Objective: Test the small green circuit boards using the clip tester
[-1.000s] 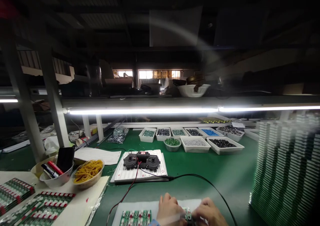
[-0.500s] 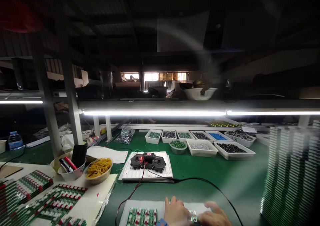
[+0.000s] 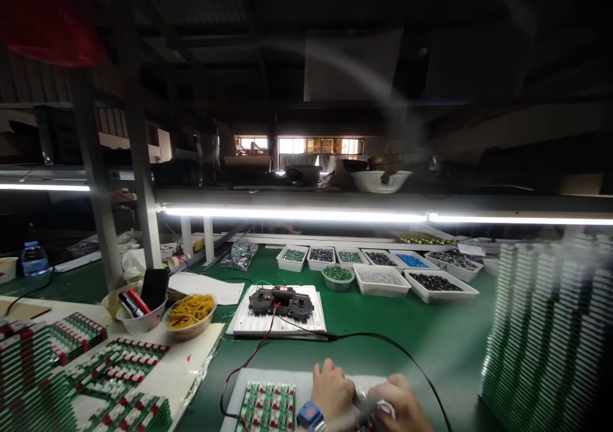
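My left hand [image 3: 334, 390], with a blue strap [image 3: 310, 414] at its wrist, is closed with bent fingers at the edge of a small circuit board [image 3: 360, 395]. My right hand [image 3: 403, 405] sits on the board's other side, blurred, its fingers bent together around something greyish that I cannot make out. Most of the board is hidden by both hands. A panel of green circuit boards with white and red parts [image 3: 268, 406] lies left of my left hand on a pale mat [image 3: 234, 399].
A black two-wheeled device [image 3: 281, 304] with cables rests on a white tray [image 3: 237, 325]. Behind it are bins of small parts [image 3: 383, 281]. Tall board stacks [image 3: 529, 330] stand right. Left are a bowl of rubber bands [image 3: 191, 311], a pen tub [image 3: 143, 317] and more boards [image 3: 136, 362].
The view has shifted slightly, so the bench appears a little higher. Both hands stay together at the board; the right has turned inward, covering more of it.
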Motion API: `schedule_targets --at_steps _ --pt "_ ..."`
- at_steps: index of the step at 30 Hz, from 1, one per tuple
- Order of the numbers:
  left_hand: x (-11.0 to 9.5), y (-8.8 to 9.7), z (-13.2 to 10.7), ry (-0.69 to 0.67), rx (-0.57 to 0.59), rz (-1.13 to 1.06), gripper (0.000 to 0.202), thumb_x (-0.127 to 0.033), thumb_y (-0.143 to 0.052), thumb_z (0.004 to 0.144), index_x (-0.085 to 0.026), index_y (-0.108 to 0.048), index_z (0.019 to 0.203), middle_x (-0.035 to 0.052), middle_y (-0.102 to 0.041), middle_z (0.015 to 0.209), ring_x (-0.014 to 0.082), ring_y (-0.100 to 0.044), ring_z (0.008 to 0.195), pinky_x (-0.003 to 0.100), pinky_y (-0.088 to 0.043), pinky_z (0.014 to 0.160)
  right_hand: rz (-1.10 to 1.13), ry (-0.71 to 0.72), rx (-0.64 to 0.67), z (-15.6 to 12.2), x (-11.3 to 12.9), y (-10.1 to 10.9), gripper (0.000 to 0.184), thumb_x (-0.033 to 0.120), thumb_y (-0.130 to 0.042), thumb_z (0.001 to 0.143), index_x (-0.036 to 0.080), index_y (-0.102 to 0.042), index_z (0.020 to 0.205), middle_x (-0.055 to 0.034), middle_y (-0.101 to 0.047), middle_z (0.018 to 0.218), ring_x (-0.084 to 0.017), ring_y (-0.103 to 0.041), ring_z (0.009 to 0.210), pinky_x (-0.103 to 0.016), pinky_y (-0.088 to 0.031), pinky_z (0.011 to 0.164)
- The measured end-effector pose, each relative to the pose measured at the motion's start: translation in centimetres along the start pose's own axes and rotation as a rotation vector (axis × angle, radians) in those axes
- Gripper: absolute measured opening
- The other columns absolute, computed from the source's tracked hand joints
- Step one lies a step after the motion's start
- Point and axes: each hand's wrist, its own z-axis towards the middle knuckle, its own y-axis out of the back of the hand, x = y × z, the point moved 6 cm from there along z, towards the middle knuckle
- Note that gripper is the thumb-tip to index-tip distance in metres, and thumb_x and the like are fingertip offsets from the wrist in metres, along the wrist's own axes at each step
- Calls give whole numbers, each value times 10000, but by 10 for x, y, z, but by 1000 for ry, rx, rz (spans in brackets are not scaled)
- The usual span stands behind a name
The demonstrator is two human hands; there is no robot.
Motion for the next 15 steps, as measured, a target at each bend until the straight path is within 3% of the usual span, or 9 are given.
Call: schedule_targets --at_steps 6,15 --pt "-2 6 -14 -32 -58 -26 302 -318 -548 800 -248 -743 1020 108 -654 1078 314 -473 1123 527 -298 1023 95 -21 -39 -6 9 11 259 136 -543 716 281 -740 805 -35 -653 868 -213 -609 944 -291 -483 812" --pt "3 -13 -23 -29 -4 -68 323 -306 -607 754 -273 -728 1052 86 -643 1077 284 -478 1107 422 -361 964 -75 -33 138 -8 19 6 285 20 -520 632 222 -695 729 -37 -642 820 -201 -593 904 -283 -458 782"
